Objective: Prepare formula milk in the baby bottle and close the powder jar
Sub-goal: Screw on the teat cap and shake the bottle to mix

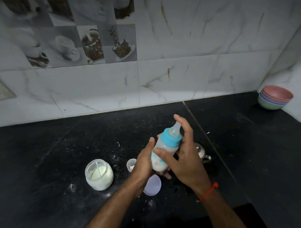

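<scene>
A baby bottle (162,154) with a teal collar and clear teat is tilted above the black counter (62,151), with white milk in its lower part. My left hand (144,163) grips its lower body from the left. My right hand (183,155) holds it from the right, thumb across the body and one finger raised past the teat. The open glass powder jar (99,174) stands to the left with white powder and a scoop handle inside. Its pale lid (153,185) lies flat below my hands.
A small clear cap (131,164) sits between jar and hands. A steel kettle (201,152) stands partly hidden behind my right hand. Stacked coloured bowls (274,96) occupy the far right corner. Spilled powder dusts the counter. A tiled wall runs behind.
</scene>
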The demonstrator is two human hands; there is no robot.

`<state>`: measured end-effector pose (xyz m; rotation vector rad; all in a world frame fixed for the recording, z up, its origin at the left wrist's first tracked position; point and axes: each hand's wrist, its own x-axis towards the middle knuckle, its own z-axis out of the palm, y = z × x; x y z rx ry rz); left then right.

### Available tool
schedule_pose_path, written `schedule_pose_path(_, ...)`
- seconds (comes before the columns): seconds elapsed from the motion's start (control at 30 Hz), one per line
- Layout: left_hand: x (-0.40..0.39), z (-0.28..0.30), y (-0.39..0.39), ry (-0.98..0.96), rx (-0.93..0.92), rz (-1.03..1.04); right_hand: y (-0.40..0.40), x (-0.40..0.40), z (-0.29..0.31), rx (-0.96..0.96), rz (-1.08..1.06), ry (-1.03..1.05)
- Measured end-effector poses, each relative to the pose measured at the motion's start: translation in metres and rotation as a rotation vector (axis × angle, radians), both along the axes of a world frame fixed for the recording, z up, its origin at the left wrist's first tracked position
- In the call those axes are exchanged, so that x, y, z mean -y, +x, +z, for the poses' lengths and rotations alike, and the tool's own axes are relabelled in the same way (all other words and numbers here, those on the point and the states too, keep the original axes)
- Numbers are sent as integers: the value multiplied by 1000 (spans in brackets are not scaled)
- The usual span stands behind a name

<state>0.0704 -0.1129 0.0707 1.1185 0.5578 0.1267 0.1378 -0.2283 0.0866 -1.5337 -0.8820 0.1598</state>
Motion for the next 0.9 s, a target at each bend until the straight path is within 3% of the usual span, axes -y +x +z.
schedule_pose_path(0.07, -4, 0, -4, -182, -28, -184, 8, 8, 7, -10, 105, -94)
schedule_pose_path(0.17, -5, -6, -1, -206, -37, -264, 10, 17, 29, 105, 49, -47)
schedule_pose_path(0.3, -13, -9, 10, 90, 44, 97, 9, 12, 39, 327, -282, 319)
schedule_pose_path(0.4, -21, -8, 7, 316, 98, 280, 13, 6, 23, 220, -294, 73)
schedule_pose_path(0.47, -27, -7, 3, 429, 125, 323, 7, 6, 24, 166, -309, 131)
schedule_pose_path(0.57, -30, -7, 2, 520, 130, 356, 4, 4, 24, 292, -393, 355)
schedule_pose_path(0.7, -24, -6, 0, 618, 131, 336, 1, 2, 13, 231, -346, 112)
schedule_pose_path(0.8, -22, -7, 0, 657, 134, 339, 2, 3, 18, 305, -367, 336)
schedule_pose_path(0.9, -20, -9, 0, 653, 133, 337, 7, 1, 12, 309, -355, 176)
